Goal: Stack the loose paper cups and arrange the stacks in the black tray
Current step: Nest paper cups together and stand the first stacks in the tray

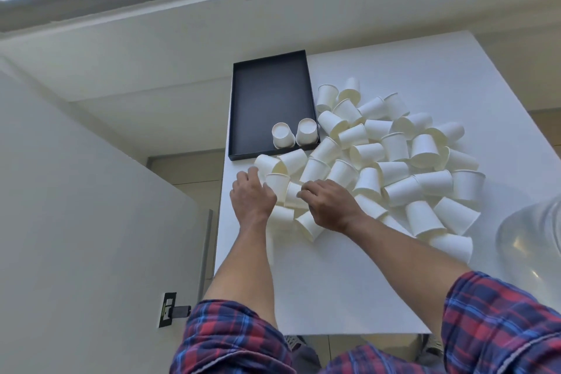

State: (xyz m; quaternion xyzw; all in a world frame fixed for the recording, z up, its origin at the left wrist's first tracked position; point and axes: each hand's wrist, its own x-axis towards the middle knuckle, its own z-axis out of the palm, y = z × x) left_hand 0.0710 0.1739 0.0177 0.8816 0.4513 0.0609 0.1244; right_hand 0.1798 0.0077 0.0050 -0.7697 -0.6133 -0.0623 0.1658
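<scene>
White paper cups point(394, 161) heaped on bench point(334, 282), two stacks point(296, 133) in black tray point(267, 94), left hand point(252, 196) and right hand point(329, 203) each gripping a cup at pile's near edge.

No text, label, brand, number or sign can be read anywhere. The paper cups point(391, 161) are plain white, the black tray point(270, 100) bears no marking, and the small wall plate point(167, 309) at near left is too small to read.
</scene>
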